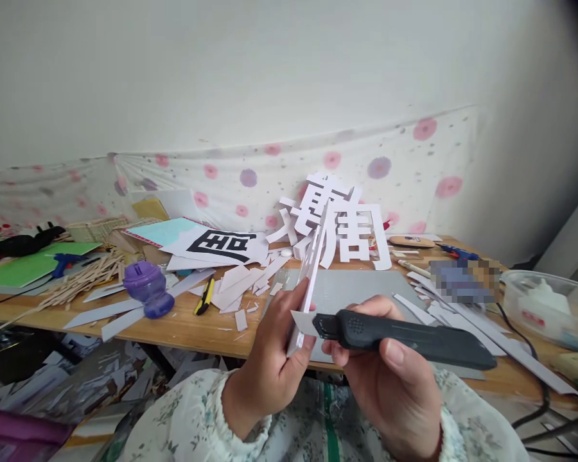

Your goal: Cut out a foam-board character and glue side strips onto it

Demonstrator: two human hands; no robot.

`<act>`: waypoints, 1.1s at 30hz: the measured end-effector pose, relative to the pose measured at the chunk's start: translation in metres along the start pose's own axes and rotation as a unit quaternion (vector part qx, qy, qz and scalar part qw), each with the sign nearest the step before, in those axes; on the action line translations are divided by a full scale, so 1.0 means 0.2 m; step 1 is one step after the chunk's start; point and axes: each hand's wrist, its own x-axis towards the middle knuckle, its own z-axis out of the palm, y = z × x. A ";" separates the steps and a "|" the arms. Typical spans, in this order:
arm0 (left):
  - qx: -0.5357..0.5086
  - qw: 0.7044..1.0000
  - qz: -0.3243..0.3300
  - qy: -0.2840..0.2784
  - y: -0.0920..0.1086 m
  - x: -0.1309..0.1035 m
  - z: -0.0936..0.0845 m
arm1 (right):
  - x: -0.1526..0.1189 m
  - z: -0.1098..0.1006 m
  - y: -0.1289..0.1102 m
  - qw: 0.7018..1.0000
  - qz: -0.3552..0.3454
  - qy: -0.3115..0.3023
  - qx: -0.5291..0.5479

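Between its thumb and fingers, my left hand (pixel 274 359) grips a white foam board piece (pixel 311 269), held upright and seen nearly edge-on. My right hand (pixel 395 378) is closed around a black utility knife (pixel 414 337). The knife's blade is out, points left and lies at the lower edge of the board piece, close to my left fingers; whether it touches is hard to tell. Behind the hands, a grey cutting mat (pixel 366 289) lies on the wooden table (pixel 173 327). White cut-out characters (pixel 354 234) stand at the back of the mat.
A printed sheet (pixel 226 247), white scraps (pixel 236 285), a yellow knife (pixel 205 296) and a purple bottle (pixel 147 289) lie left of the mat. At right are white strips (pixel 491 330), a plastic tub (pixel 549 308), a blue glue gun (pixel 460 253) and a cable.
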 end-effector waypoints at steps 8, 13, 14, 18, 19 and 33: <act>0.050 0.997 0.041 -0.031 -0.01 0.00 0.00 | 0.01 0.01 -0.02 0.977 0.103 0.032 0.183; 0.039 0.996 0.067 -0.035 -0.01 0.01 0.00 | 0.00 0.04 -0.04 0.966 0.119 0.032 0.227; 0.036 0.996 0.067 -0.037 -0.01 0.01 0.00 | 0.00 0.04 -0.04 0.966 0.120 0.033 0.228; 0.045 0.996 0.063 -0.035 0.00 0.01 -0.01 | 0.01 0.03 -0.03 0.964 0.130 0.040 0.230; 0.048 0.996 0.064 -0.036 0.00 0.01 -0.01 | 0.01 0.02 -0.03 0.963 0.132 0.041 0.230; 0.045 0.995 0.076 -0.043 -0.02 -0.01 -0.02 | 0.03 -0.02 -0.02 0.969 0.114 0.030 0.217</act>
